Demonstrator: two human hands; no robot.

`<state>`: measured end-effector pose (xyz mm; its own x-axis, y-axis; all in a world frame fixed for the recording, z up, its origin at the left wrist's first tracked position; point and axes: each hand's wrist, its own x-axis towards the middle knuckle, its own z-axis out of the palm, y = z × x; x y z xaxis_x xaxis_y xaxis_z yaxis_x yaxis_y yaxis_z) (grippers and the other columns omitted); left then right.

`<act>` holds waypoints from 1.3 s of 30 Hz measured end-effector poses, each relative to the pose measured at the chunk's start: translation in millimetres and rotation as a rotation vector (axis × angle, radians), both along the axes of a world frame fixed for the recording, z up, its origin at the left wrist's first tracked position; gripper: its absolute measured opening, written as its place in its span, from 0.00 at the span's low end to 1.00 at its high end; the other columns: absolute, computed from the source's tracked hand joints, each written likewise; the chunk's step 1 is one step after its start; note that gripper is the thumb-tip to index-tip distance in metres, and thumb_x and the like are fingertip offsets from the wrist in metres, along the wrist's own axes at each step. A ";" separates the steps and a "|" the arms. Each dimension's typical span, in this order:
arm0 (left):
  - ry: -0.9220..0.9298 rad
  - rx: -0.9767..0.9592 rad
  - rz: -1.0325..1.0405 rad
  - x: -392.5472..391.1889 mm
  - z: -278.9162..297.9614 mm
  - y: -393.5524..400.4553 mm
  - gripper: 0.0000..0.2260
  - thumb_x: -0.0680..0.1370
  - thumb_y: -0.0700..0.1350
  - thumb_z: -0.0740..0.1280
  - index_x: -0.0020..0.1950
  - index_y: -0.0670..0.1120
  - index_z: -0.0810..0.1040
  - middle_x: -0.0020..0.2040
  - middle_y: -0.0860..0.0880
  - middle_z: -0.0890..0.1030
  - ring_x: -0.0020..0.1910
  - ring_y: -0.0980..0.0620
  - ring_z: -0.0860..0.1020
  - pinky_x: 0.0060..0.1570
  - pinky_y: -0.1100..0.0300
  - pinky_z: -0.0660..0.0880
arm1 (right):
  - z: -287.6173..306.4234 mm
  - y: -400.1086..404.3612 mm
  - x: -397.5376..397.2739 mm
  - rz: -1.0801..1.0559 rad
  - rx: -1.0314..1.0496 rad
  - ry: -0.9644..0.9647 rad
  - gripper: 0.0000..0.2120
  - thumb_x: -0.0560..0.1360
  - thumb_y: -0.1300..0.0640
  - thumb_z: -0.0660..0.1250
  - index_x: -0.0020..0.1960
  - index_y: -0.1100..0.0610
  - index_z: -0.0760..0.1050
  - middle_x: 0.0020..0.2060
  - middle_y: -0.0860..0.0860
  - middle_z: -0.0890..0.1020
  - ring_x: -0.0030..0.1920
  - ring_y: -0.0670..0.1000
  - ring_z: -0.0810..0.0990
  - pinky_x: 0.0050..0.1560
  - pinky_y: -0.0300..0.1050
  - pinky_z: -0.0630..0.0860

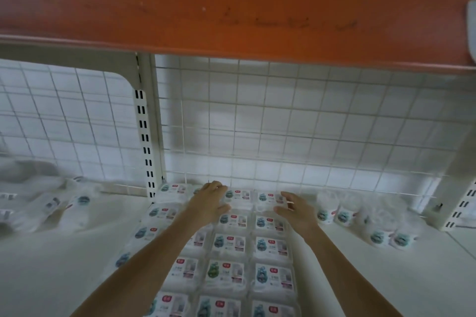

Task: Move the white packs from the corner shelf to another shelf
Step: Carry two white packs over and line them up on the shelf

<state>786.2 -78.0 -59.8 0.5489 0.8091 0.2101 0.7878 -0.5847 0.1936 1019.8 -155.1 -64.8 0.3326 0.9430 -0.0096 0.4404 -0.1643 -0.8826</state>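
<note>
Head view, downward, seemingly close to shelf (64,252)

This is a shop aisle, seen at its display shelving. A white metal shelf (64,252) with slotted cream uprights (144,141), a white wire-grid back panel (283,121) and an orange-red price rail (231,15) carries rows of identical white plastic-wrapped packs (226,273).

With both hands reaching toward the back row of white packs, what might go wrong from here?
1. The left hand and right hand are open over the tightly packed white plastic-wrapped packs; lifting one may drag its neighbours out of line.
2. The orange metal shelf beam hangs low overhead, so raised packs or arms might knock it.
3. The white wire grid back panel stands right behind the back row; fingers may catch on it.
</note>
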 end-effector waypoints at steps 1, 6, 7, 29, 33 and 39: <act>0.019 -0.002 -0.017 -1.7 1.7 -1.4 0.26 0.78 0.53 0.61 0.72 0.44 0.60 0.69 0.46 0.65 0.68 0.48 0.64 0.66 0.55 0.63 | -0.2 -2.2 -2.3 -0.002 -0.009 -0.015 0.26 0.74 0.61 0.68 0.70 0.58 0.65 0.67 0.54 0.69 0.65 0.53 0.70 0.55 0.38 0.67; -0.044 0.033 -0.075 -18.3 3.9 -14.3 0.29 0.78 0.57 0.58 0.75 0.45 0.56 0.73 0.46 0.61 0.70 0.48 0.63 0.70 0.53 0.60 | 4.4 -24.6 -16.5 0.010 -0.061 -0.282 0.35 0.72 0.47 0.69 0.73 0.55 0.59 0.72 0.55 0.60 0.71 0.56 0.60 0.69 0.53 0.64; -0.070 0.074 -0.077 -22.5 5.4 -19.5 0.30 0.77 0.60 0.55 0.74 0.44 0.59 0.71 0.45 0.64 0.68 0.47 0.66 0.67 0.54 0.63 | 7.9 -33.0 -19.1 0.012 -0.041 -0.352 0.33 0.72 0.46 0.68 0.72 0.55 0.60 0.71 0.55 0.62 0.70 0.56 0.61 0.68 0.53 0.65; -0.074 0.393 0.040 -140.1 -20.1 -282.8 0.15 0.69 0.52 0.56 0.44 0.45 0.78 0.40 0.48 0.79 0.36 0.46 0.80 0.32 0.58 0.76 | -8.5 -317.3 -69.3 0.036 0.252 -0.909 0.15 0.69 0.46 0.58 0.46 0.53 0.78 0.36 0.48 0.81 0.38 0.53 0.81 0.33 0.46 0.77; -0.109 0.300 0.114 -169.1 -46.3 -351.1 0.12 0.69 0.51 0.58 0.46 0.48 0.75 0.40 0.49 0.79 0.34 0.48 0.80 0.31 0.60 0.75 | -29.9 -354.8 -98.5 0.141 0.231 -0.899 0.11 0.68 0.49 0.66 0.46 0.55 0.78 0.35 0.51 0.80 0.38 0.56 0.80 0.32 0.48 0.77; 0.012 0.192 0.303 -252.8 -69.1 -448.5 0.16 0.71 0.54 0.57 0.52 0.48 0.75 0.44 0.50 0.81 0.40 0.48 0.81 0.35 0.57 0.78 | -48.7 -386.3 -172.4 0.383 0.224 -0.825 0.13 0.68 0.51 0.68 0.51 0.53 0.78 0.43 0.49 0.83 0.43 0.55 0.81 0.39 0.48 0.78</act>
